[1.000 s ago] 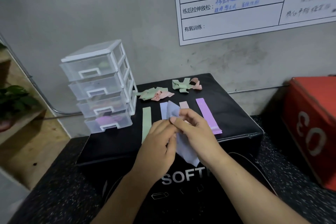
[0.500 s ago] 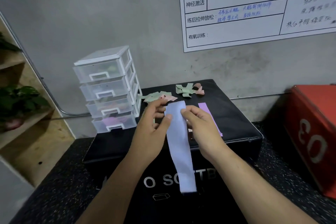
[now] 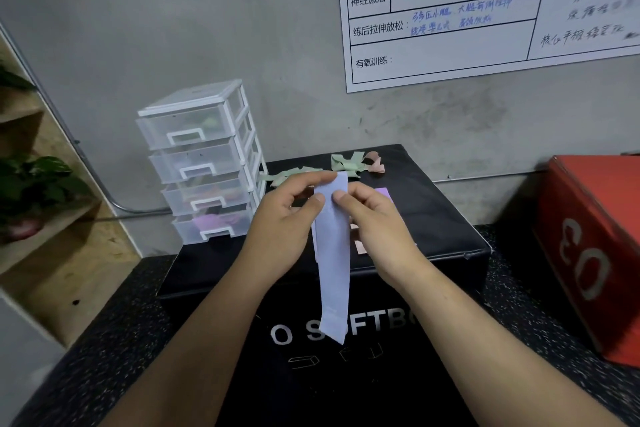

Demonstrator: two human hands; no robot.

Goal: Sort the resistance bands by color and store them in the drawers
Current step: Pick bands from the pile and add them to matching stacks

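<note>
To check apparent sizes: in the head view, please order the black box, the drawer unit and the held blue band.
1. black box
2. drawer unit
3. blue band; it hangs nearer the camera, so its real size is less sure.

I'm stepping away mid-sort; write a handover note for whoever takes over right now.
Hands: left hand and right hand both pinch the top of a pale blue flat resistance band hanging in front of the black padded box.
Done: the clear plastic four-drawer unit at the box's left rear is closed; its bottom drawer holds purple bands.
To do: store the blue band, then the crumpled green bands, pink band and flat purple band on the box.
</note>
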